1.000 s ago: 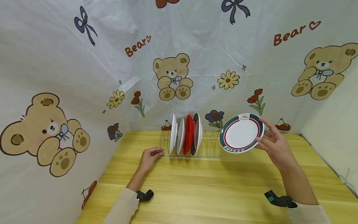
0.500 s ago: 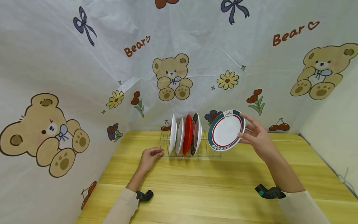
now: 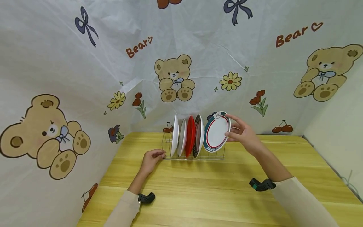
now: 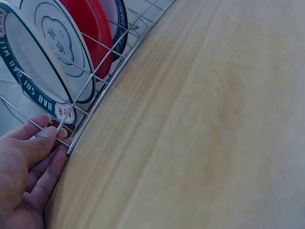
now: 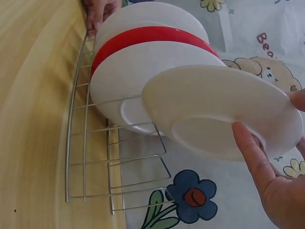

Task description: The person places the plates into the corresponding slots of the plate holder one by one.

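Note:
My right hand holds a white plate by its right rim, thumb on the face and fingers behind. A dark green band and a red ring circle its face; its plain white back shows in the right wrist view. The plate is tilted and overlaps the right part of the wire dish rack. At the rack's left end my left hand pinches the corner wire between thumb and fingers. Two white plates, a red plate and a dark-rimmed plate stand on edge in the rack's slots.
The rack stands on a yellow wood-grain table near its back edge. Behind it hangs a white cloth printed with bears and flowers. A pale wall rises along the right side.
My right hand has carried the banded plate leftward from beside the rack to over its right slots, turning it more edge-on. The left hand stays on the rack's corner.

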A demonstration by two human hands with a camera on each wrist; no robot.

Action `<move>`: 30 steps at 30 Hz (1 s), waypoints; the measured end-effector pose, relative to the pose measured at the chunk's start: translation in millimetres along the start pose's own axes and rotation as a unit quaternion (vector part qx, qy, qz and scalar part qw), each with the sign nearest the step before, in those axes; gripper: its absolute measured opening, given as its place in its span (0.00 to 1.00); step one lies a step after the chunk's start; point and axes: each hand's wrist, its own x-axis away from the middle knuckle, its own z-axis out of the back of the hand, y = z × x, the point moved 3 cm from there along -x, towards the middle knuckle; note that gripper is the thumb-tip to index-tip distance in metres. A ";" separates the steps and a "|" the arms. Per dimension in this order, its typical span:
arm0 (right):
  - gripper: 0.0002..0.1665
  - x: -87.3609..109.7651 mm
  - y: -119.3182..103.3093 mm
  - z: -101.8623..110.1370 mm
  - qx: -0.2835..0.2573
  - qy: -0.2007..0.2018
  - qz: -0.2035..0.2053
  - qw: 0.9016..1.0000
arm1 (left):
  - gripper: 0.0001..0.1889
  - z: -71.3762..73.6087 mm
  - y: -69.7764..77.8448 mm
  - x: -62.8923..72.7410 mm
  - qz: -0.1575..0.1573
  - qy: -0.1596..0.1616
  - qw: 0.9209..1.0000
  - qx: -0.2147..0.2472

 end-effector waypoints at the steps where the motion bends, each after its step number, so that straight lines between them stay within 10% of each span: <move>1: 0.45 -2.6 0.9 -1.8 0.001 -0.003 -0.001 1.000 | 0.09 0.3 -0.2 -0.3 -0.001 0.002 1.000 -0.003; 30: 0.45 -26.4 46.1 -47.8 0.110 -0.022 0.019 0.994 | 0.09 -1.2 -2.6 -0.8 -0.018 0.003 1.000 -0.022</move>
